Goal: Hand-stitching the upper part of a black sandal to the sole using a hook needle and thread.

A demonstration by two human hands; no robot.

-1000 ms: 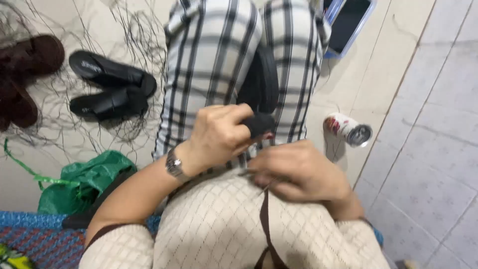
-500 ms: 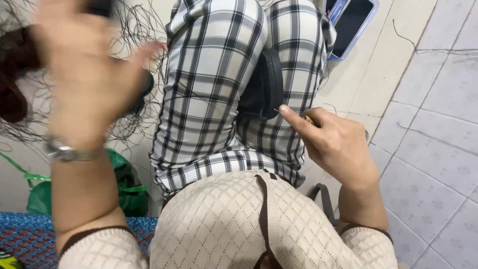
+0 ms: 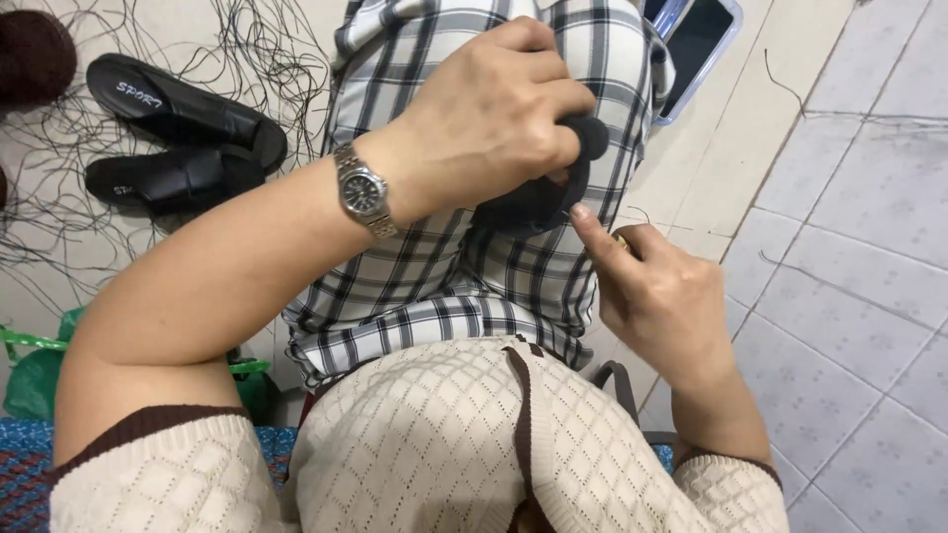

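**A:** Nearest the camera, what are we looking at?

**B:** A seated person in a cream knit sweater (image 3: 444,444) and black-and-white checked trousers (image 3: 444,266), seen from above. The work sits on the lap, which seems to serve as the counter here, keeping the piece steady and close to both hands.

**A:** And the hands themselves?

**B:** The left hand (image 3: 494,109), a silver wristwatch (image 3: 363,192) on its wrist, is closed over the top of a dark fabric piece (image 3: 538,197), pinning it against the thigh. The right hand (image 3: 657,296) comes in from below and beside it, thumb and forefinger pinched together at the piece's lower edge. What it pinches is too small to tell; a thin dark thread or a needle is a fair guess, and a small yellowish thing shows at its knuckles.

**A:** So where is the fabric relative to the two?

**B:** Under the left hand's fingers, touching them, and just above the right hand's fingertips, which meet its rim. One hand appears to clamp while the other does the fine work.

**A:** Further out?

**B:** On the tiled floor (image 3: 849,296) left of the knees, a pair of black sandals (image 3: 178,138) lies among loose dark threads (image 3: 247,49). A green bag (image 3: 35,370) sits by the left elbow. Beyond the right knee, a dark-screened phone in a clear case (image 3: 696,44) rests on the floor, well apart from both hands.
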